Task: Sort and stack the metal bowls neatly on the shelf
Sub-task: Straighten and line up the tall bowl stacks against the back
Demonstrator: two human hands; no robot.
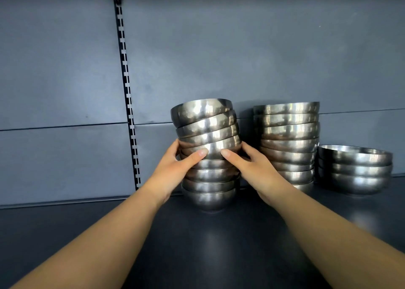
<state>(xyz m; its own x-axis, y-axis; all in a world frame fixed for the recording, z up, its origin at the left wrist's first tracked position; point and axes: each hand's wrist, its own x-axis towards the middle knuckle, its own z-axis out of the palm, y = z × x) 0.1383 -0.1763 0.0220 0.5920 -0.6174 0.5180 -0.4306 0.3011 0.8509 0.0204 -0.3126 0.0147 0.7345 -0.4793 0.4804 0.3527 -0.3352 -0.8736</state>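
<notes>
Your left stack of steel bowls stands on the dark shelf, its top four tilted. Your left hand and right hand each grip its middle, thumbs across the front, fingers curled behind.

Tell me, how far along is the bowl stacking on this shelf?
Mostly done, it seems. The middle stack stands fairly straight, and the short stack at the right looks tidy. In hand: the left hand and right hand grip the left stack around its middle, and its top few bowls sit tilted. Left to do: level those bowls, and perhaps even out the short stack. No loose bowls show on the shelf.
</notes>
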